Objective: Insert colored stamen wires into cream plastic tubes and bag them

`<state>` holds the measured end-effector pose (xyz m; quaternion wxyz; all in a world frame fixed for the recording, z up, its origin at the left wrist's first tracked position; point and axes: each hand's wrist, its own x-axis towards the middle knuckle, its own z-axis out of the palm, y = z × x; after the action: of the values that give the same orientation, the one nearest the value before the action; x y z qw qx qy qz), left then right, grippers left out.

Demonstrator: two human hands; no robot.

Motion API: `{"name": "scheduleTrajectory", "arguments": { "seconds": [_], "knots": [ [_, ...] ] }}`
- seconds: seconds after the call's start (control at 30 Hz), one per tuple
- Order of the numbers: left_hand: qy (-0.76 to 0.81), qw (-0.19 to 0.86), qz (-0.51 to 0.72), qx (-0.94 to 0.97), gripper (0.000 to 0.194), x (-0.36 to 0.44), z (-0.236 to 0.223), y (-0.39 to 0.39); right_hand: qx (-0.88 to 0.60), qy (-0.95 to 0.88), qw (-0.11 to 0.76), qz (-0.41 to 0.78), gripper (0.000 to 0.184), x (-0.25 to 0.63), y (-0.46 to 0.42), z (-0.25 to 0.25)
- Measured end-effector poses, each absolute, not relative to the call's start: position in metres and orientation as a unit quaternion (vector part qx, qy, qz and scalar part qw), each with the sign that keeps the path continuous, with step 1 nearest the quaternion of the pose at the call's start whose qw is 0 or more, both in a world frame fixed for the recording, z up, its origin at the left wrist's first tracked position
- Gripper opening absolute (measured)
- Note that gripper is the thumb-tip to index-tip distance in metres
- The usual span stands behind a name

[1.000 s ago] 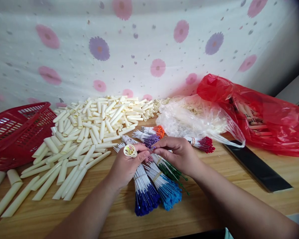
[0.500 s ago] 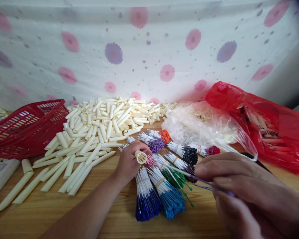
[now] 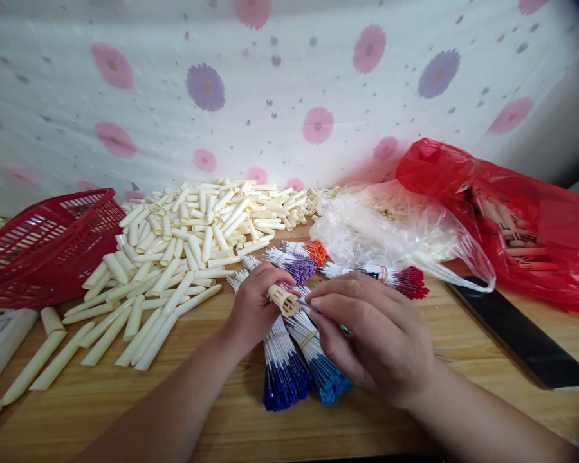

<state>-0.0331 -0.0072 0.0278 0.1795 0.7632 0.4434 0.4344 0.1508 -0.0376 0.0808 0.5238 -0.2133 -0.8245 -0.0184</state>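
My left hand point(image 3: 251, 305) is closed round a cream plastic pen barrel point(image 3: 284, 299), its slotted open end turned toward me. Pink and yellow bits show in the slots. At that opening, the fingertips of my right hand point(image 3: 376, 331) pinch a thin pen refill point(image 3: 307, 305) with a purple end; how far it reaches inside is hidden. Below my hands lie bundles of white refills with dark blue ends point(image 3: 285, 379) and light blue ends point(image 3: 325, 373). Behind them are purple point(image 3: 302, 269), orange point(image 3: 316, 251) and red point(image 3: 409, 281) bundles. My right hand covers others.
A large pile of cream tubes point(image 3: 207, 225) spreads across the wooden table point(image 3: 212, 411). At the left stands a red basket point(image 3: 53, 251). A clear plastic bag point(image 3: 357, 225), a red bag point(image 3: 511, 212) and a flat black object point(image 3: 525, 334) are at the right.
My right hand has moved left and away from me, bringing the purple-ended refill to the barrel's open end. The view has shifted slightly, and the black object now shows more.
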Motion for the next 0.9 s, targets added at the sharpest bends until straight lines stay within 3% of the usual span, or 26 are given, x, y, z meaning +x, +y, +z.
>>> {"name": "scheduleTrajectory", "arguments": {
  "seconds": [0.23,0.63,0.9],
  "knots": [
    [0.401,0.167,0.383,0.815,0.055,-0.045,0.031,-0.011,-0.298,-0.797,0.522,0.053,0.011,0.150,-0.026,0.064],
    [0.425,0.033,0.424,0.799,0.033,-0.045,0.030,-0.014,-0.319,-0.783,0.526,0.095,0.013,0.146,-0.024,0.059],
    [0.460,-0.109,0.428,0.771,0.025,-0.046,0.027,-0.013,-0.399,-0.681,0.563,0.243,0.010,0.133,-0.022,0.049]
  ]
}}
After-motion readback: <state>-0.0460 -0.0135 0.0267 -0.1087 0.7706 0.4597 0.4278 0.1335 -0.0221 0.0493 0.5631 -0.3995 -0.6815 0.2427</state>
